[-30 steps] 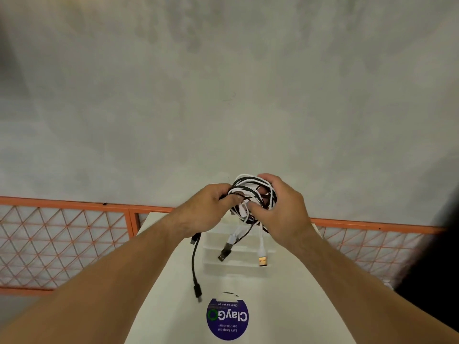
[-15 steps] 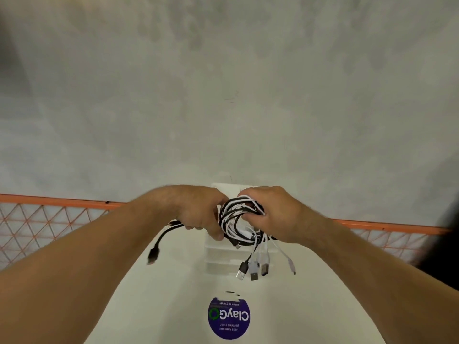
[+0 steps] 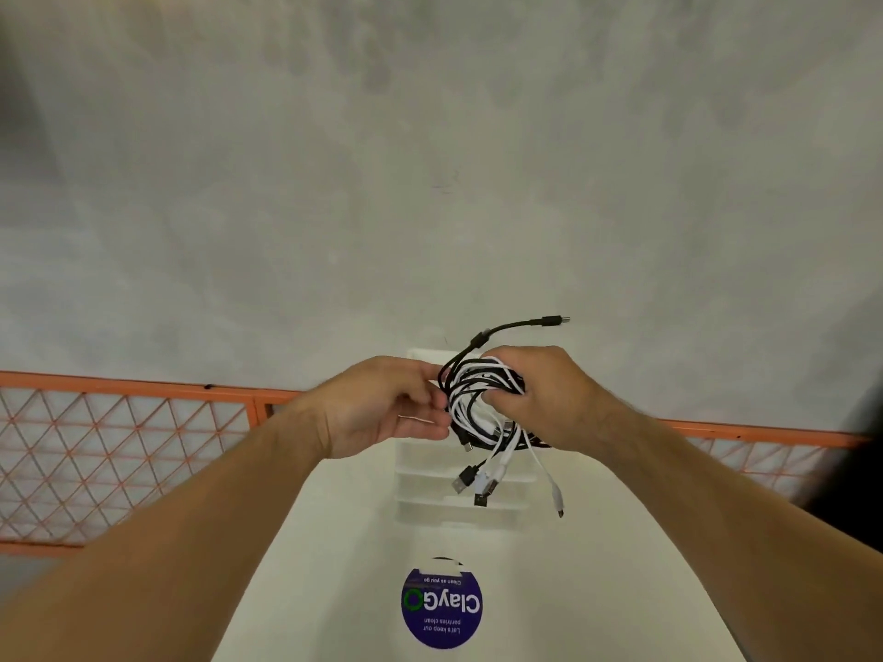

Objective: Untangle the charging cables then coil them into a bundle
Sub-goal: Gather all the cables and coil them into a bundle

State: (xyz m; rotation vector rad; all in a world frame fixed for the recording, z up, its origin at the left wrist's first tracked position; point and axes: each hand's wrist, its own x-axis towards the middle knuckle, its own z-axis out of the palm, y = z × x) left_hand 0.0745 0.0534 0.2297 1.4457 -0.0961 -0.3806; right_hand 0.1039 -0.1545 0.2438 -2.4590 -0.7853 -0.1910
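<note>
Charging cables (image 3: 478, 394), black and white, are held as a loose coil in the air above the far end of a white table (image 3: 334, 566). A round blue sticker (image 3: 442, 609) printed "ClayGo" lies on the tabletop nearer the person, and a clear plastic tray (image 3: 415, 484) sits directly beneath the coil. An orange mesh railing (image 3: 119, 451) runs behind the table on both sides, with a grey concrete surface (image 3: 430, 183) filling the view beyond it.

The right hand (image 3: 549, 398) has its fingers curled round the coil's right side, loops passing through its grasp. The left hand (image 3: 382, 406) reaches the coil's left edge with thumb above and fingertips below; whether they pinch a strand cannot be told. One black plug end (image 3: 552, 321) sticks up and right above the right hand. Several USB plugs (image 3: 463, 482) and a white plug (image 3: 556, 499) dangle below the coil, over the tray
</note>
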